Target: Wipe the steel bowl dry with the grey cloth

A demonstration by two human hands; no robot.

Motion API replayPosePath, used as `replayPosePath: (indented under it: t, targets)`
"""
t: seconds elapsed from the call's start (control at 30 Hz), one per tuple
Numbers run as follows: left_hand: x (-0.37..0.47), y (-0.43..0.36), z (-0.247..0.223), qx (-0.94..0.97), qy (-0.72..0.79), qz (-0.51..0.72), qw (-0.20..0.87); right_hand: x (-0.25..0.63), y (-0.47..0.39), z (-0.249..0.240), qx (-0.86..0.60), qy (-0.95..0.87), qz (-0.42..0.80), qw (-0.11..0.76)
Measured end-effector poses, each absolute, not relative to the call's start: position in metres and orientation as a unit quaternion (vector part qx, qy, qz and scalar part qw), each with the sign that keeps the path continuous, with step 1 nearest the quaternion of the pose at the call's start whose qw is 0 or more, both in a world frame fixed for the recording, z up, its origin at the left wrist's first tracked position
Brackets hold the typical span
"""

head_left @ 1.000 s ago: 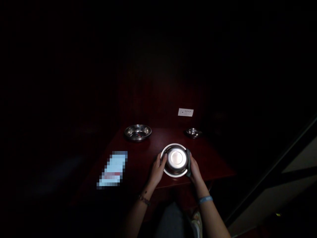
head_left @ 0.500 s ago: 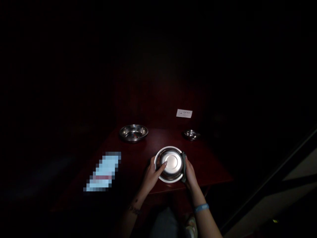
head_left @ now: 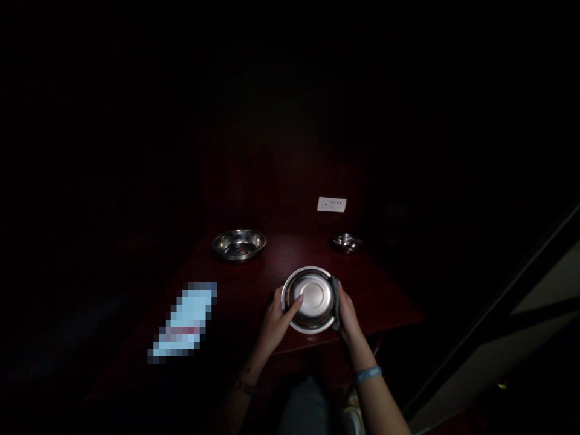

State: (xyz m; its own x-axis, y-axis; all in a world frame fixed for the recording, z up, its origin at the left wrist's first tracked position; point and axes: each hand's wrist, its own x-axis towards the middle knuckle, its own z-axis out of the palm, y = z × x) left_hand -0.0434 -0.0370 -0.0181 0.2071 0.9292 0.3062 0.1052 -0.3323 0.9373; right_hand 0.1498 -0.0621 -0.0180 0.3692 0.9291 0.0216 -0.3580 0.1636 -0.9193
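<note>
A shiny steel bowl [head_left: 312,296] is held up over the near edge of the table, its round base turned toward me. My left hand [head_left: 280,319] grips its left side, thumb lying across the outside and the other fingers hidden behind the rim. At the right rim, my right hand [head_left: 348,311] is closed on a dark cloth [head_left: 336,302] that is folded over the bowl's edge. Most of my right fingers are out of sight behind the cloth and bowl.
On the dark red table [head_left: 294,251], a larger steel basin [head_left: 239,246] stands at the back left and a small steel bowl [head_left: 347,243] at the back right. A white socket plate [head_left: 331,205] is on the wall behind. A blurred-out bright object [head_left: 183,323] lies left.
The view has shifted slightly, so the table things sit a little further left. Both hands keep their hold on the bowl, with hardly any movement.
</note>
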Motion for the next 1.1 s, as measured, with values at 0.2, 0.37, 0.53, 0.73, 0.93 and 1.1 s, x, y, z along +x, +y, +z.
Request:
replayPosePath:
  t: [0.2,0.37,0.53,0.73,0.93,1.1]
  targets:
    - [-0.0428,-0.0398,-0.0145,0.654,0.397,0.489,0.419,0.149,-0.0639,-0.0184,-0.461,-0.309,0.452,0.699]
    - [-0.0435,-0.0397,-0.0123,0.653,0.402,0.486,0.419,0.1487,-0.0637,-0.0162,-0.469,-0.312,0.439,0.7]
    - [-0.0436,-0.0388,-0.011,0.652,0.406,0.482,0.422,0.1484,-0.0641,-0.0128,-0.466,-0.322,0.429,0.704]
    - [-0.0441,-0.0358,-0.0128,0.649,0.403,0.484,0.427,0.1483,-0.0634,-0.0137,-0.462,-0.326,0.423,0.708]
    - [-0.0434,-0.0368,-0.0146,0.649,0.402,0.486,0.426,0.1472,-0.0651,-0.0116,-0.463,-0.324,0.417,0.712]
    - [-0.0437,-0.0401,-0.0137,0.656,0.395,0.491,0.415,0.1476,-0.0652,-0.0131,-0.451,-0.325,0.43,0.711]
